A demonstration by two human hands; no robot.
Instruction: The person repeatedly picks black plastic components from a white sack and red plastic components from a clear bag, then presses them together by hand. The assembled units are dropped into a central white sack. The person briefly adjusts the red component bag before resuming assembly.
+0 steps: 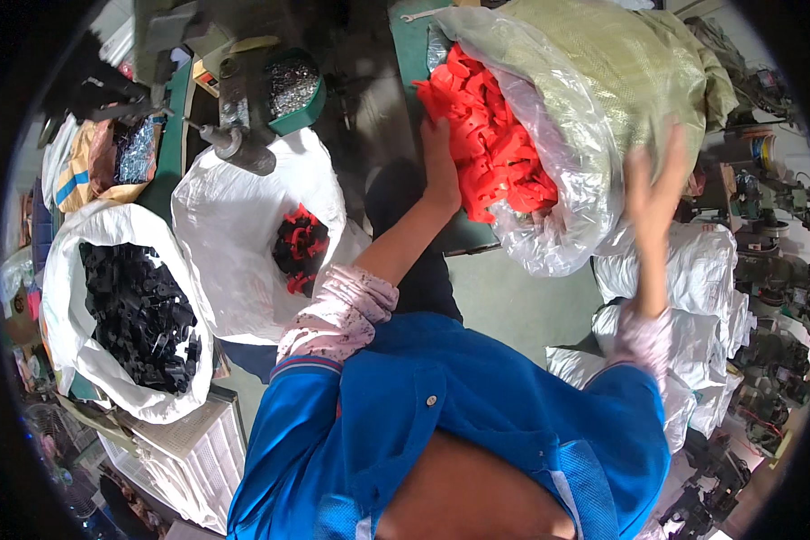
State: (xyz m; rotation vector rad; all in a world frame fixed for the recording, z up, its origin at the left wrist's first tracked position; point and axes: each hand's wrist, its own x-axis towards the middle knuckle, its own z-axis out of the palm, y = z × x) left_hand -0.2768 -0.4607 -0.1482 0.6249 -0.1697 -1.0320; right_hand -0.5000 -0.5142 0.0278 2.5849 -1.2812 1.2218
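Observation:
A large sack (666,67), woven yellow-green with a clear plastic liner (571,153), lies on its side on a green-topped bench at the upper right. Bright red plastic parts (490,135) fill its mouth and bulge out toward the left. Against the left edge of this heap rests my left hand (439,166); its fingers look stretched out, with the tips partly hidden. Over the right side of the sack is my right hand (654,184), fingers spread and blurred by motion, nothing visible in it.
Left of me, one white sack (243,243) holds mixed black and red parts. Another white sack (63,297) is full of black parts (139,315). A green bin (301,112) contains small metal pieces. Stuffed white sacks (670,279) are stacked at right, beside machinery.

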